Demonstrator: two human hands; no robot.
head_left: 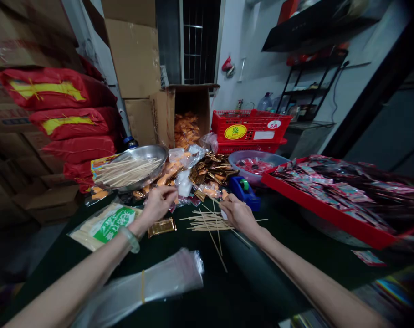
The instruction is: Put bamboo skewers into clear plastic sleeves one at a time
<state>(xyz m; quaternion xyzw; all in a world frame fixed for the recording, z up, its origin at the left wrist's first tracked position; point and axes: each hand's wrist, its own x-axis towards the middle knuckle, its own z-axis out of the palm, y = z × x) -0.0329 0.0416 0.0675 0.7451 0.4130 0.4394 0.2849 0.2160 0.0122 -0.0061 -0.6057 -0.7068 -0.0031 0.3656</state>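
Lying loosely crossed on the dark green table (258,291), the thin wooden sticks (207,222) sit in front of the person, just beside the right hand (239,212). Its fingers are drawn together over their right side, though from here I can't tell whether one is pinched between them. The left hand (159,202) hovers with its fingers curled in, just above a flat gold packet (162,226); whether it grips anything, I can't make out.

Left of that packet is a clear bag with a green label (116,228), and nearer the person a bundle of clear sleeves (166,275) with a yellow band around it. Behind the sticks I see a blue tape dispenser (246,193) and a heap of gold-wrapped packets (213,168). A metal bowl (164,157) holding more sticks stands to the left; a shallow red tray (324,208) piled with small packets is on the right. Farther back are red crates (249,130) and an open carton (164,114) of orange pieces.
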